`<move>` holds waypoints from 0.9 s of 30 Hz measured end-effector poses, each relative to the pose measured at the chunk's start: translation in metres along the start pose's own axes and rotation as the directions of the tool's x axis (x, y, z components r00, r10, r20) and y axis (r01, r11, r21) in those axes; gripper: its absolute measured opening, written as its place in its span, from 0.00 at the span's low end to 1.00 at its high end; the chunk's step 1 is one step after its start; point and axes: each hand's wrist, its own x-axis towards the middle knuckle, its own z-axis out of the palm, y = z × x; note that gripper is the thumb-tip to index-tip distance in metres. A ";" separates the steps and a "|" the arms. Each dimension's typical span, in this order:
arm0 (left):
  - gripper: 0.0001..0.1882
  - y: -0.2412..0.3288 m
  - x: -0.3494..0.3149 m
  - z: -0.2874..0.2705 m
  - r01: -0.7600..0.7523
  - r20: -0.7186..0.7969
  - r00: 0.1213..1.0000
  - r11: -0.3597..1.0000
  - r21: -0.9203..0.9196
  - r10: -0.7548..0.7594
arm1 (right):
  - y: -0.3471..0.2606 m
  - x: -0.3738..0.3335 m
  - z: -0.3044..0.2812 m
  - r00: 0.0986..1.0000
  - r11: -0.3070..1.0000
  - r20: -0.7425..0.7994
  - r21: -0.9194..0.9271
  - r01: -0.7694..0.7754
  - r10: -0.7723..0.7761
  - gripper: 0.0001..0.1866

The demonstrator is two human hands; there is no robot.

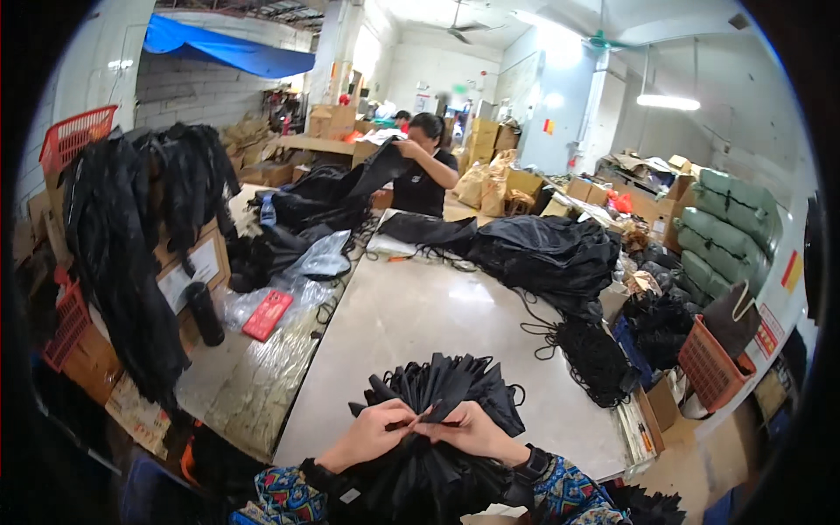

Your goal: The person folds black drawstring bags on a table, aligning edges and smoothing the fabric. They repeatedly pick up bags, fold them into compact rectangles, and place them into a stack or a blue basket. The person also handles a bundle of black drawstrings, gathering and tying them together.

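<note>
Near the front edge of the table, a thick bundle of black fabric strips point(446, 381) fans out on both sides of its middle. My left hand point(381, 430) is closed in a pinch on the bundle's middle. Fingertips nearly touching it, my right hand point(468, 433) pinches the same spot from the other side. Any tie or small piece between the fingers is too small to make out. Loops of black material stick out at the bundle's right side.
Across the white tabletop point(411, 315), a co-worker point(422, 179) holds up black fabric. Black cloth and cords point(547, 254) lie along the far right edge. On the left stand a black bottle point(205, 313) and a red phone point(268, 315) lies by clear plastic. A red basket point(716, 363) stands right.
</note>
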 end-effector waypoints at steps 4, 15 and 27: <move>0.04 -0.018 -0.008 0.002 0.179 0.087 0.983 0.933 -0.312 -0.159 | -0.001 -0.002 0.005 0.947 0.907 -0.072 -0.318 0.275 -0.312 0.09; 0.04 0.015 -0.008 0.019 0.228 -0.105 0.969 0.974 0.015 -0.225 | 0.006 -0.013 0.016 0.904 0.867 -0.199 -0.419 0.270 -0.378 0.11; 0.08 0.013 -0.016 0.011 0.429 0.158 0.811 0.391 -0.814 -0.563 | 0.006 -0.016 0.020 0.907 0.894 -0.215 -0.356 0.272 -0.362 0.15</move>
